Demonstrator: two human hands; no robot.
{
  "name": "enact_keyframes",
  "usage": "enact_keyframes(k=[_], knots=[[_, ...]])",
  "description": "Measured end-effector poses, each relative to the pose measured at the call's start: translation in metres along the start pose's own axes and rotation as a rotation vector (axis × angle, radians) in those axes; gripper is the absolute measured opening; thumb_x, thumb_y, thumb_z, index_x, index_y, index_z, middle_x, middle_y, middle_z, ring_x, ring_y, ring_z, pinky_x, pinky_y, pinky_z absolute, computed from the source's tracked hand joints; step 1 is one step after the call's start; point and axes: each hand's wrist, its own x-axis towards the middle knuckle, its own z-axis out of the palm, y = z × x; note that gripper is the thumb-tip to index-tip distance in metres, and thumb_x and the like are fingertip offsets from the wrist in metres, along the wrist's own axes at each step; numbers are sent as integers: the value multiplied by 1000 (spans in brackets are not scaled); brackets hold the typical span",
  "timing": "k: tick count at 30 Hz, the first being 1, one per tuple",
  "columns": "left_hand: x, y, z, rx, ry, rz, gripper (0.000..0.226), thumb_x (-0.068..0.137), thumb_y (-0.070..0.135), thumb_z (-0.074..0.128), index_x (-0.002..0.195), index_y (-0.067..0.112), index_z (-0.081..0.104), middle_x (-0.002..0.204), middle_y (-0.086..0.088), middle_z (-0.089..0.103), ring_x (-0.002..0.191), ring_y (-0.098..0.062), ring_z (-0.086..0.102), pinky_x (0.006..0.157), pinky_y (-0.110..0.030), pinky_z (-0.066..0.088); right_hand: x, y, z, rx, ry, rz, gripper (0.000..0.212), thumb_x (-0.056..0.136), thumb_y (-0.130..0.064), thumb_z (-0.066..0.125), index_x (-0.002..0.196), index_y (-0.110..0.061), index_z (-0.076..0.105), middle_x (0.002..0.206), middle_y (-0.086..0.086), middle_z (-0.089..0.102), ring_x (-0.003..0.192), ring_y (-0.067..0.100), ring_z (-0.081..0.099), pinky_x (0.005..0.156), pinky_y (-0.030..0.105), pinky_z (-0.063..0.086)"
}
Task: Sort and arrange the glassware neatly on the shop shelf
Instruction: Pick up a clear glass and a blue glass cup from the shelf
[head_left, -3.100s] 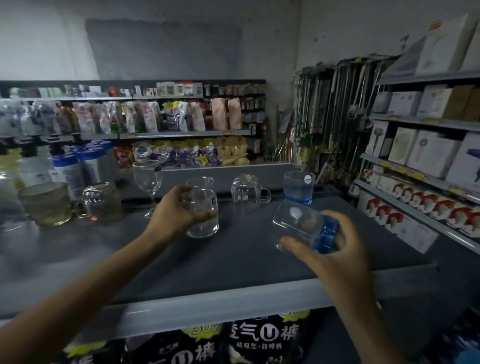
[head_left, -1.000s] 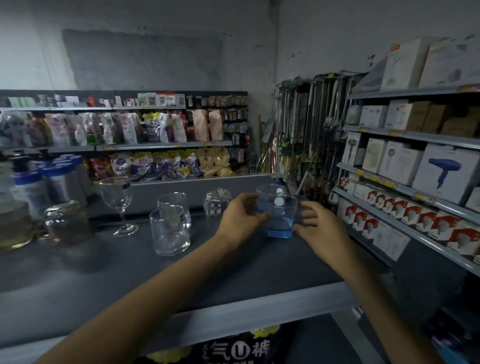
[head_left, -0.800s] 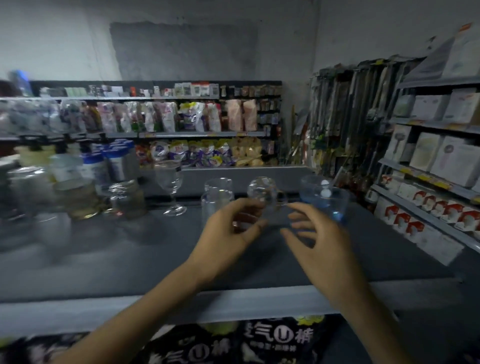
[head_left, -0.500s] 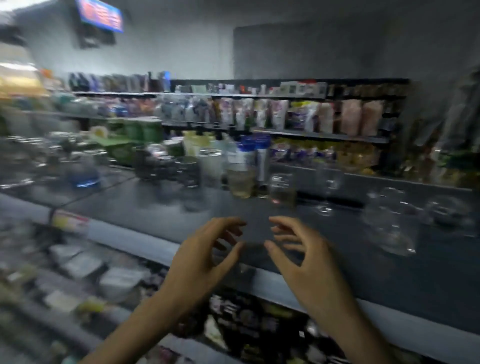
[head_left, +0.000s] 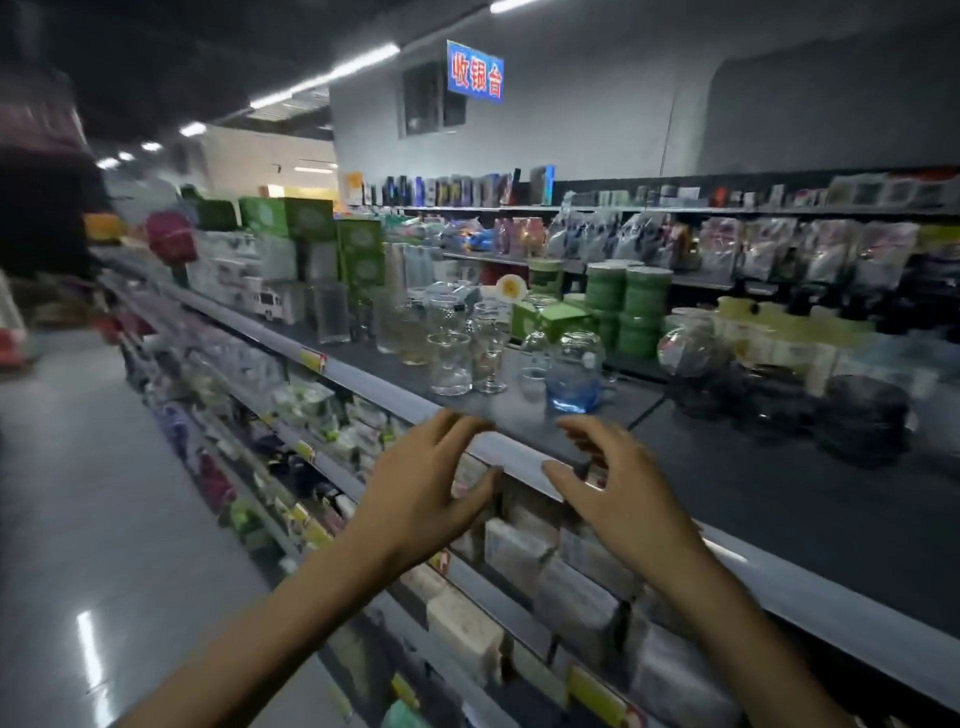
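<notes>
Shelf: long dark grey shop shelf (head_left: 779, 499) with a pale front lip, running beneath and beyond both hands.
Glassware: group of clear glass tumblers and stemmed glasses (head_left: 451, 364), standing on the shelf beyond the left hand.
Left hand (head_left: 415, 493): empty, fingers spread and loosely curved, over the shelf's front lip; palm faces the right hand.
Right hand (head_left: 618, 499): empty, fingers loosely curved, near the left hand, not touching it.
Bowl: round clear glass bowl (head_left: 693, 351), beyond and right of the right hand.
Mug: blue-tinted glass mug (head_left: 571, 384), upright just beyond the right fingertips, apart from them.
</notes>
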Motion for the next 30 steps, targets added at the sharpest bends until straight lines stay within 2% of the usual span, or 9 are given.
enact_keyframes(k=[3,6,9,14,17,20,23,26,30], knots=[[35,-52,5,107,-70,14,59,94,63,43,140,27,54,136,-1,55,119,-25,58,90,-42,55,52,-1,36,-113,34,52,52,92,-36,72,140,-26,54,138,0,54,122,20,56,100,34,47],[74,-83,22,218,-118,68,71,90,68,37,149,29,45,149,-4,47,133,-29,50,103,-46,48,97,11,54,-198,120,165,62,91,-29,74,146,-20,48,143,7,45,126,29,51,99,36,45],[112,-108,44,285,-65,83,76,87,70,35,151,30,42,155,-9,41,142,-33,40,112,-49,41,131,25,65,-310,208,242,71,90,-31,73,150,-22,38,148,11,32,129,37,47,100,44,49],[165,-158,75,264,11,2,82,85,73,47,151,26,44,158,-19,34,145,-41,34,113,-54,41,165,36,82,-449,282,371,76,92,-34,71,155,-26,29,157,15,13,134,44,37,98,47,47],[178,-173,89,128,6,-13,65,85,60,68,138,25,55,160,-18,30,143,-40,37,103,-50,49,173,42,88,-499,304,437,71,91,-37,73,149,-19,37,156,22,17,134,45,38,101,45,44],[180,-178,94,-37,19,-68,37,87,49,75,109,25,58,159,-8,28,134,-35,48,82,-46,57,176,47,93,-434,301,471,71,87,-42,77,141,-22,36,143,20,36,121,41,50,88,43,47],[181,-178,93,-173,43,-88,31,86,43,79,94,25,56,154,-7,33,123,-33,57,86,-41,55,178,53,95,-388,313,445,58,88,-39,78,126,-23,37,125,14,51,104,34,56,75,37,42],[180,-178,91,-256,54,-115,30,84,42,81,88,25,57,153,-8,36,122,-29,58,86,-29,43,180,56,91,-364,348,408,44,89,-31,78,102,-21,37,110,10,55,89,25,51,67,33,36],[177,-179,90,-344,35,-128,28,85,40,82,86,25,58,138,-7,46,122,-21,53,80,-24,37,180,56,87,-348,365,409,44,88,-31,80,97,-20,38,103,5,52,85,20,48,57,20,29]])
